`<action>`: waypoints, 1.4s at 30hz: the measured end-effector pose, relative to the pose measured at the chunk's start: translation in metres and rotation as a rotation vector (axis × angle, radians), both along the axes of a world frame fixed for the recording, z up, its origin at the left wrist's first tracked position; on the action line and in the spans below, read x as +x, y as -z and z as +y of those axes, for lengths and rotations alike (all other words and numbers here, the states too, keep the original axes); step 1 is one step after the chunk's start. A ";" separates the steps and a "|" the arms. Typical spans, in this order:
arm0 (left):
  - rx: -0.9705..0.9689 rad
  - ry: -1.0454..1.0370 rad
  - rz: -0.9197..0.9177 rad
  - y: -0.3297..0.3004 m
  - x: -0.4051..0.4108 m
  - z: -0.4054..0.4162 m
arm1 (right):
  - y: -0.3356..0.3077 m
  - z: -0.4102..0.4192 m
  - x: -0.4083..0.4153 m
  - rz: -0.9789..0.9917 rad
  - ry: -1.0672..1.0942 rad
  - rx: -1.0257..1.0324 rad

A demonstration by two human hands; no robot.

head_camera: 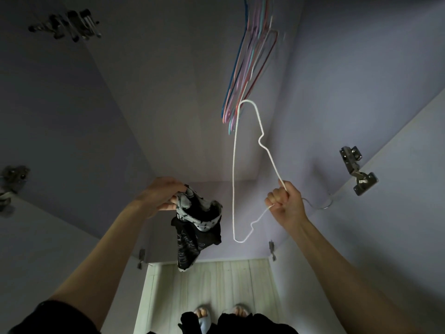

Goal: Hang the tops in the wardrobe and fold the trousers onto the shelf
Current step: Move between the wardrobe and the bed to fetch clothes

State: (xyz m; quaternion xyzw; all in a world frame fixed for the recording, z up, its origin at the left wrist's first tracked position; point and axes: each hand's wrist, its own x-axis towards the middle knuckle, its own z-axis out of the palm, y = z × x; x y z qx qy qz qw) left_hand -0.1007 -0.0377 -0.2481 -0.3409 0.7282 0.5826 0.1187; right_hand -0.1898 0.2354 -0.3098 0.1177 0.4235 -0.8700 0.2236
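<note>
My left hand [160,195] grips a black top [196,231] with a grey star-print collar at its neck; the garment hangs down in front of the wardrobe's interior. A white wire hanger [234,169] is held near its hook by my right hand [286,203], a little to the right of the top. The hanger's triangle points up and left, its far end near the hanging hangers. Hanger and top are apart.
Several coloured hangers [248,66] hang at the top centre inside the lilac wardrobe [120,104]. Open doors with metal hinges [356,169] flank both sides. Dark clothing [240,321] lies near my feet on the pale wooden floor [216,285].
</note>
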 end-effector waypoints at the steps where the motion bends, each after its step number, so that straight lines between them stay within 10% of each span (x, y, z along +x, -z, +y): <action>1: 0.001 0.007 0.006 -0.002 0.000 -0.001 | -0.005 -0.005 -0.001 0.011 -0.015 -0.026; 13: 0.050 0.099 0.158 -0.044 0.012 -0.012 | -0.044 -0.068 -0.002 0.089 -0.117 -0.190; 22: 0.153 -0.180 0.266 -0.072 0.024 -0.043 | -0.027 -0.069 -0.008 0.347 -0.276 0.589; 42: 0.152 -0.287 0.195 -0.074 0.036 -0.072 | -0.081 -0.078 -0.034 0.773 -0.407 1.059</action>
